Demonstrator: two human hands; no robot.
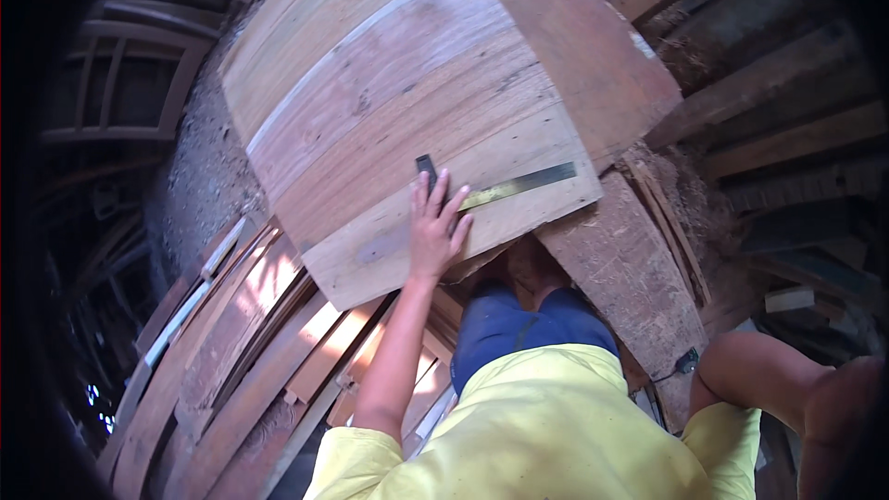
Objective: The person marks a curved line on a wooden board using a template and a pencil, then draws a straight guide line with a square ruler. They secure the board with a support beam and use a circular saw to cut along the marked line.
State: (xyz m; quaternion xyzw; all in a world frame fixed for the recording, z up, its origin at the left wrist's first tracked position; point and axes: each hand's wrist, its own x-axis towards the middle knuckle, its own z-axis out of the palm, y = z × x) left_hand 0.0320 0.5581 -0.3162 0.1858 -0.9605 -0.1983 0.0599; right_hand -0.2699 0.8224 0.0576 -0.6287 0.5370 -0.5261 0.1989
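Observation:
A try square (520, 186) with a dark stock and a yellowish metal blade lies on a broad wooden panel (389, 120) made of joined boards. Its blade points right, near the panel's closest edge. My left hand (434, 227) rests palm down over the stock and the blade's left end, fingers stretched and spread, covering the corner of the square. At the lower right my right arm (764, 370) is bent up close to the camera. The fingers of that hand cannot be made out in the dark rim.
Beneath the panel's right side lies a reddish-brown board (574, 65). A worn board (630, 259) slopes down beside my legs. Stacked planks (241, 370) fill the lower left, and more timber (796, 148) lies at the right. Wooden frames (120, 83) stand at the far left.

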